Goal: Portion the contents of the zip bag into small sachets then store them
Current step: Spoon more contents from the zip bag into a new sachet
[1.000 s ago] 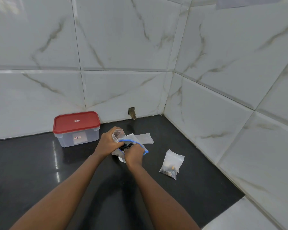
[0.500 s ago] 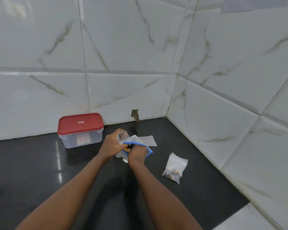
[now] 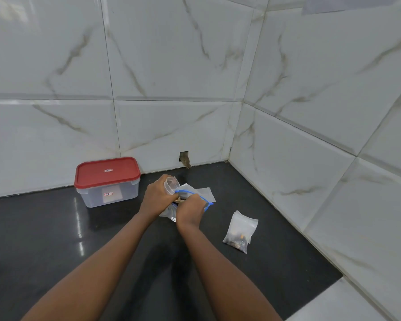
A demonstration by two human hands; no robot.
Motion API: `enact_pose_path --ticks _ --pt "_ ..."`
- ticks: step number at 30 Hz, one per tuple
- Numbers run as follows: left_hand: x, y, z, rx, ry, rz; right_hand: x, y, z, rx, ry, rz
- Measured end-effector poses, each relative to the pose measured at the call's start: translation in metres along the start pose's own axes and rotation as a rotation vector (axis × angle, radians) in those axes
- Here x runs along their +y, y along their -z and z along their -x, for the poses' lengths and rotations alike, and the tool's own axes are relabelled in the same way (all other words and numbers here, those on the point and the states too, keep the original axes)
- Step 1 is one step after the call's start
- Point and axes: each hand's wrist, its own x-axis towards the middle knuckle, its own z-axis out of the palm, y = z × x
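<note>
A clear zip bag [image 3: 196,197] with a blue zip strip sits on the black counter in front of me, its mouth open. My right hand [image 3: 190,210] is at the bag's mouth, fingers curled among the dark contents. My left hand [image 3: 156,196] holds a small clear sachet [image 3: 171,184] open and upright, beside the bag's left edge. A filled sachet [image 3: 240,230] with dark and orange pieces lies flat to the right. Empty flat sachets [image 3: 205,192] lie behind the zip bag.
A clear plastic box with a red lid [image 3: 107,180], shut, stands at the back left against the tiled wall. White marble-pattern tiles close off the back and right. A small hole [image 3: 184,158] is in the back wall at counter level. The counter edge [image 3: 333,281] is at the lower right.
The view has shifted slightly. My right hand has dug a little deeper into the zip bag's mouth; my left hand keeps the small sachet in the same place.
</note>
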Motion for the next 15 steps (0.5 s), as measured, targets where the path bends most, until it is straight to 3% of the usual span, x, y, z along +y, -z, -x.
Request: enact_pose_path --ticks 15 --pt "0.015 0.002 -0.015 0.007 0.100 -0.028 0.018 0.042 -0.011 0.091 -0.020 -0.064"
